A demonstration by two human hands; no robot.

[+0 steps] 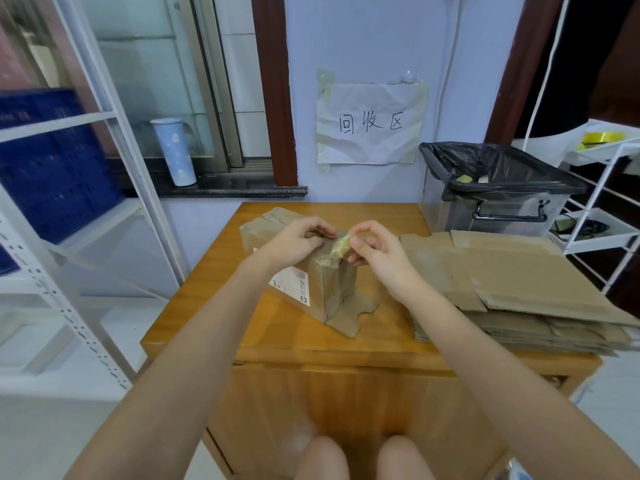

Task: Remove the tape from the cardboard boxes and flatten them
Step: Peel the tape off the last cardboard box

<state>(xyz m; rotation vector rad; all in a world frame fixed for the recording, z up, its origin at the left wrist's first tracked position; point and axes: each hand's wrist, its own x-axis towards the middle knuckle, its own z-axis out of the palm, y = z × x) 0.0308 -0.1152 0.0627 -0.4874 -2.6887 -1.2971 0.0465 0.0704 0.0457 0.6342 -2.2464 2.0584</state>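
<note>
A small brown cardboard box (313,289) with a white label stands on the wooden table (214,282), its near end flap folded out flat. My left hand (294,242) rests on the box top with curled fingers gripping its edge. My right hand (375,249) pinches a crumpled strip of clear yellowish tape (337,249) that still sticks to the box's top right corner.
A stack of flattened cardboard (512,289) lies on the table's right side. Behind it stands a clear bin lined with a black bag (498,188). A white metal shelf (86,202) is at the left and a white wire rack (602,209) at the right.
</note>
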